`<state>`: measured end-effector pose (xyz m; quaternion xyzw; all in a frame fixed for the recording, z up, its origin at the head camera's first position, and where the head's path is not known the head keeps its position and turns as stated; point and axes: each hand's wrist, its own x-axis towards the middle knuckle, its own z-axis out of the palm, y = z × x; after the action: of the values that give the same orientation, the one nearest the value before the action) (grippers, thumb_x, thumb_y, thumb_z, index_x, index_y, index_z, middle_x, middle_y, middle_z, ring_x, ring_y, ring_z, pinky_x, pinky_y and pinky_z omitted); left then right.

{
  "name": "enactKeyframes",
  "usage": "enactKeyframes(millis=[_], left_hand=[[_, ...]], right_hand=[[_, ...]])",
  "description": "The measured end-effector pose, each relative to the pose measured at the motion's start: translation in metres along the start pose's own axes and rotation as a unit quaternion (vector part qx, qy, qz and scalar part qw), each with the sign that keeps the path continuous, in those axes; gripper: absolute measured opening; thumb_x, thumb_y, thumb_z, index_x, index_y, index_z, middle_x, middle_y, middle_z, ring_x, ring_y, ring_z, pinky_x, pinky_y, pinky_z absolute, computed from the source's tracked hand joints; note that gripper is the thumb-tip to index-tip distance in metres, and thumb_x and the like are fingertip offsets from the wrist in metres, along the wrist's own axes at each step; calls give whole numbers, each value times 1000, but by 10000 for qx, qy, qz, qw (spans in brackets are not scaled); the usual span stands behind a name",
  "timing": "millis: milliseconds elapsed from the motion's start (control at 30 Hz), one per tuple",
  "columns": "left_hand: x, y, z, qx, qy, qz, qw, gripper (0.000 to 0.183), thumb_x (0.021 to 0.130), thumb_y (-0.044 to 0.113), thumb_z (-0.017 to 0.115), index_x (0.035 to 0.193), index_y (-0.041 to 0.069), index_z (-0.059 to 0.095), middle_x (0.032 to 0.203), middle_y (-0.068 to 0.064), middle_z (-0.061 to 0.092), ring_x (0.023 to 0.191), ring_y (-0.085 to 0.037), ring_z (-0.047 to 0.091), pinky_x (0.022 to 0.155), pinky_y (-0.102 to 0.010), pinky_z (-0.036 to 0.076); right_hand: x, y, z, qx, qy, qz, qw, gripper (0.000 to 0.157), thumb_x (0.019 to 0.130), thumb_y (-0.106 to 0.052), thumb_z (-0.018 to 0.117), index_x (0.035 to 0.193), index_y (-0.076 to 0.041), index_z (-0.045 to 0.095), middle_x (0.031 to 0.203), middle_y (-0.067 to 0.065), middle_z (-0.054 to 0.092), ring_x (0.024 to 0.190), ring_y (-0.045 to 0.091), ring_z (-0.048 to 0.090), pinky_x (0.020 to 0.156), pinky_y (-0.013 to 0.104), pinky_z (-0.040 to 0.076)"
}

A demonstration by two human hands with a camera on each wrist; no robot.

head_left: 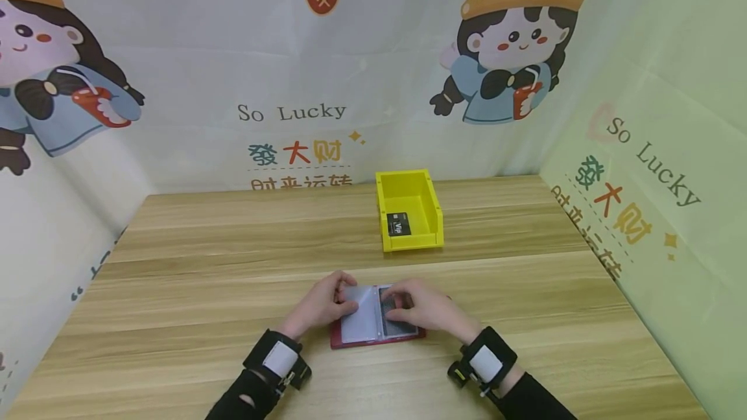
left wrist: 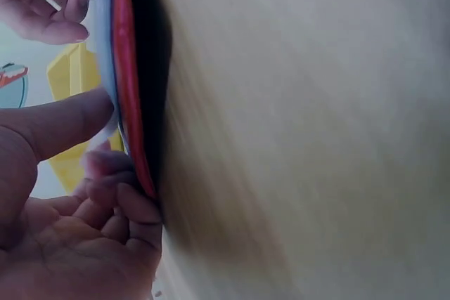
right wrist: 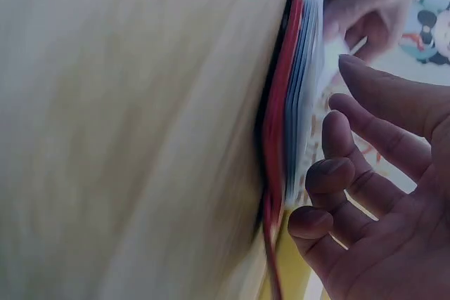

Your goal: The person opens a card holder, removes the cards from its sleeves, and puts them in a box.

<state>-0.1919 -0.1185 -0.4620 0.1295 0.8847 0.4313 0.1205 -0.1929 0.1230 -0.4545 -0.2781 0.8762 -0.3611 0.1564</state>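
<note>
A red card holder point(head_left: 378, 343) with clear plastic sleeves lies spread open on the table. My left hand point(head_left: 324, 303) grips its left side, the thumb on the clear page and the fingers at the far left edge. In the left wrist view the thumb presses against the page beside the red cover point(left wrist: 125, 54). Over the other page, which shows a dark card point(head_left: 403, 328) in its sleeve, hovers my right hand point(head_left: 426, 304). The right wrist view shows its fingers loosely bent beside the stacked sleeves point(right wrist: 301, 103), with nothing between thumb and fingers.
Behind the card holder stands a yellow bin point(head_left: 414, 242) with a black "Vip" card point(head_left: 399, 224) inside, leaning at its left wall. The wooden table point(head_left: 233, 245) meets printed cloth walls point(head_left: 192, 83) at the back and sides.
</note>
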Motion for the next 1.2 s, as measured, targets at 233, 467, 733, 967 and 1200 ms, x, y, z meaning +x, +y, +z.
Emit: enactKeyframes(millis=[233, 467, 733, 967, 1200], left_hand=[[-1, 5, 7, 459, 395, -152, 9980, 35, 84, 3, 78, 114, 4, 60, 83, -6, 50, 75, -17, 47, 66, -27, 38], [-3, 19, 18, 1307, 401, 457, 9896, 16, 83, -5, 70, 97, 2, 70, 90, -8, 61, 81, -16, 52, 72, -29, 45], [1, 35, 32, 1212, 343, 327, 9915, 10, 92, 8, 68, 95, 1, 74, 77, -3, 65, 68, -11, 53, 59, -22, 42], [3, 37, 32, 247, 247, -356, 9988, 18, 89, 12, 74, 98, -3, 75, 77, -6, 69, 65, -11, 56, 57, -23, 44], [6, 36, 31, 138, 295, -451, 9984, 16, 89, 15, 76, 91, 0, 75, 69, -1, 63, 60, -10, 52, 53, -23, 38]], right_hand=[[-6, 21, -18, -3, -59, 321, 9995, 25, 81, -13, 83, 95, -6, 63, 76, -1, 50, 70, 11, 46, 62, 20, 36], [-7, 23, -19, 68, -229, 448, 9987, 26, 81, -15, 84, 83, -8, 59, 72, -4, 46, 69, 11, 45, 60, 20, 34], [-6, 23, -17, 17, -228, 556, 9982, 27, 80, -15, 85, 79, -9, 58, 69, -5, 45, 66, 10, 44, 59, 19, 32], [-6, 21, -18, 28, -292, 626, 9976, 29, 80, -17, 85, 79, -9, 57, 69, -5, 44, 67, 10, 43, 59, 20, 31], [-3, 22, -16, -74, -281, 765, 9966, 32, 79, -21, 86, 78, -11, 56, 70, -5, 45, 68, 11, 44, 59, 20, 31]])
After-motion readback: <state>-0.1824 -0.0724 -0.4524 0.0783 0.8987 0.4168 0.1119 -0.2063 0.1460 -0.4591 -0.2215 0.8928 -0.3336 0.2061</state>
